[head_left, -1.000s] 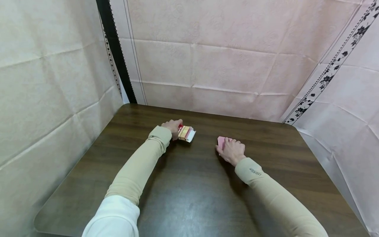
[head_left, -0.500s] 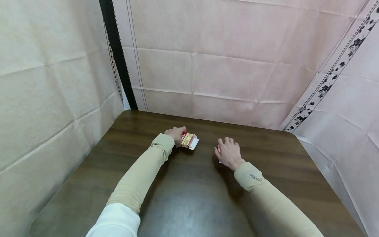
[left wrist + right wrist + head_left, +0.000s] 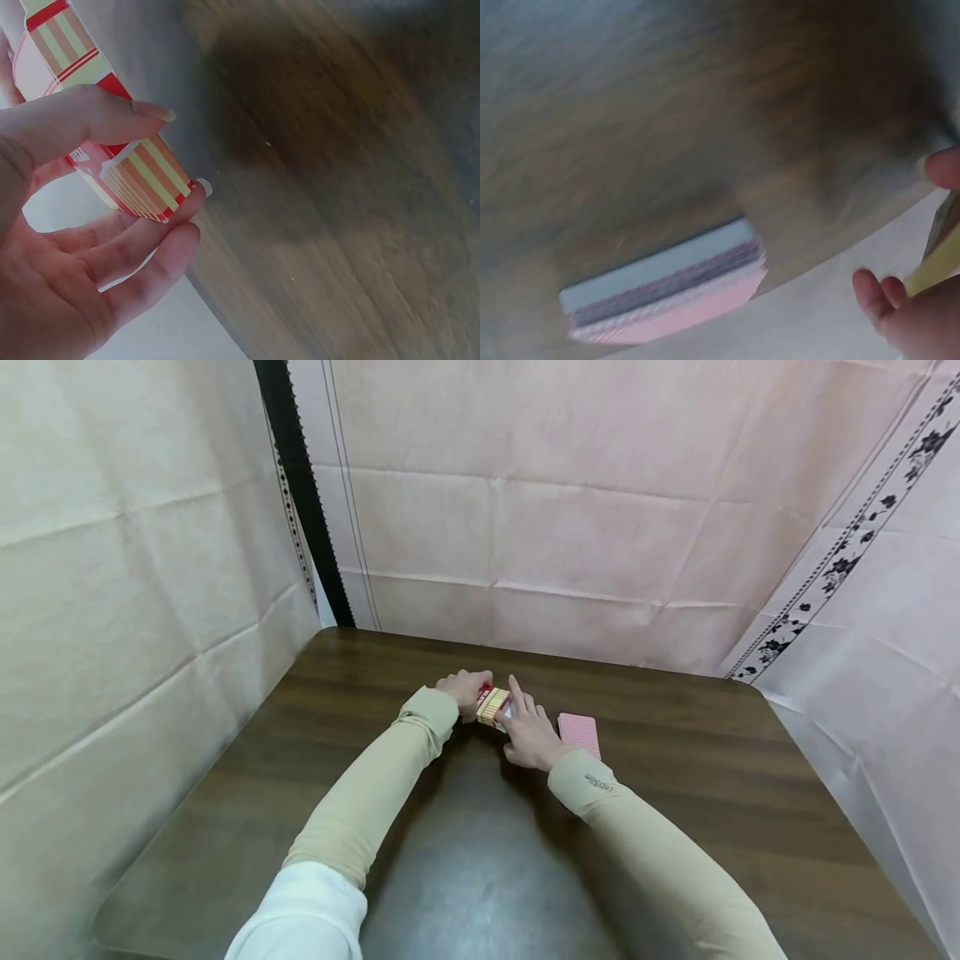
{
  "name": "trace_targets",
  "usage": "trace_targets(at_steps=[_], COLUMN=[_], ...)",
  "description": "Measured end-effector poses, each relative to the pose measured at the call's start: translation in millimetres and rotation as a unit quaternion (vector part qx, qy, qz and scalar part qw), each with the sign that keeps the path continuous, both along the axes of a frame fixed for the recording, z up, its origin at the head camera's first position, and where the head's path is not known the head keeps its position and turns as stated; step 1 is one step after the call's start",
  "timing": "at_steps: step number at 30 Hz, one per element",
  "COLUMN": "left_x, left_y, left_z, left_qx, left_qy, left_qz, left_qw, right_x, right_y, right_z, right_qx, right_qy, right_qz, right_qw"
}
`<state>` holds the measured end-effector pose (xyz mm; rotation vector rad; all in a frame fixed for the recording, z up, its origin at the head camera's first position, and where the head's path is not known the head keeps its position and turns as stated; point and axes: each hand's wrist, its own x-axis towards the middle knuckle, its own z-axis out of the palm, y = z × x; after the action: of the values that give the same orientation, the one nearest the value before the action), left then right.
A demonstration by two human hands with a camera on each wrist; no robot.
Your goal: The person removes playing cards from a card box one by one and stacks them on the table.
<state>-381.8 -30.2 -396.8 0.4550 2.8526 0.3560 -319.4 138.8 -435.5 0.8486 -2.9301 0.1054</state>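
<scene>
My left hand (image 3: 461,690) grips a small card box (image 3: 492,705) with red trim and tan-and-yellow stripes. In the left wrist view, the thumb crosses the face of the box (image 3: 154,178) and fingertips support its lower edge. My right hand (image 3: 533,737) is at the box's right end, over the white flap, index finger extended. In the right wrist view, its thumb and fingers stand apart, with the yellowish edge of the box (image 3: 939,264) between them. A deck of playing cards (image 3: 579,734) with pink patterned backs lies stacked on the table just right of this hand.
The dark wood-grain table (image 3: 375,710) has rounded corners. Pale cloth sheets (image 3: 540,543) hang behind it and at both sides, and a black strip (image 3: 306,502) runs down at the back left.
My right hand has let go of the card deck, which stays on the table, and has moved left to the box. The left hand has shifted slightly right with the box.
</scene>
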Motion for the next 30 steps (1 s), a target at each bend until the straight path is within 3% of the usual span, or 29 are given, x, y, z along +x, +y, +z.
trace_targets(at_steps=[6,10,18,23,30], left_x=[-2.5,-5.3,-5.2,-5.5,-3.8], left_y=[2.5,-2.3,-3.5,-6.0,-11.0], left_z=[-1.6,-4.0,-1.3,-2.4,-1.4], left_qx=[0.006,-0.001,0.007,0.007,-0.002], left_qy=[-0.007,-0.010,-0.016,-0.015,-0.015], left_qz=[0.000,0.013,0.016,0.017,0.029], left_qw=[1.0000,0.9999,0.9997,0.9997,0.9995], right_x=[0.1,1.8,-1.0,1.0,2.2], right_y=[3.9,9.4,7.9,9.6,16.0], right_z=[-4.4,-4.4,1.3,5.7,7.9], right_qx=[0.003,-0.026,-0.075,-0.065,-0.064], right_qy=[-0.004,-0.011,0.032,0.050,0.025], right_qz=[-0.013,-0.005,0.005,-0.001,-0.013], right_qw=[1.000,1.000,0.997,0.997,0.998])
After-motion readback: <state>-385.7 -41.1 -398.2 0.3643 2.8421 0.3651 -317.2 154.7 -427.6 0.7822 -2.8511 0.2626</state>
